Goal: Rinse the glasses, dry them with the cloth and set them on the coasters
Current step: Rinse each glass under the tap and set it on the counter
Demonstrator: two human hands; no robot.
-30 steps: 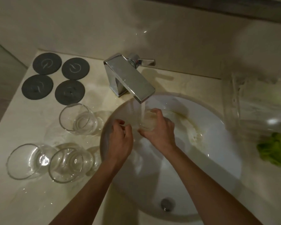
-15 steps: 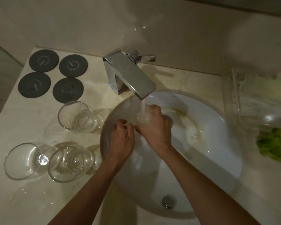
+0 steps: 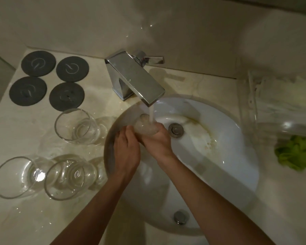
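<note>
A clear glass (image 3: 145,125) sits under the running tap (image 3: 134,80), over the white basin (image 3: 228,156). My right hand (image 3: 157,142) grips it from below and the right. My left hand (image 3: 126,149) is curled against its left side, fingertips touching the glass. Three more clear glasses stand on the counter to the left: one (image 3: 74,126) near the basin, two (image 3: 12,177) (image 3: 67,179) nearer me. Several dark round coasters (image 3: 38,63) (image 3: 72,68) (image 3: 27,90) (image 3: 66,96) lie bare at the back left. A green cloth (image 3: 297,152) lies at the right.
A clear plastic container (image 3: 279,106) stands at the right, above the green cloth. The tap lever (image 3: 152,59) points right. The basin has an overflow fitting (image 3: 175,129) at the back and a drain plug (image 3: 181,216) near me. The wet marble counter ends at the left edge.
The glass now tips with its base toward the tap and water runs over it. Both hands have stayed together under the stream. The view has shifted slightly.
</note>
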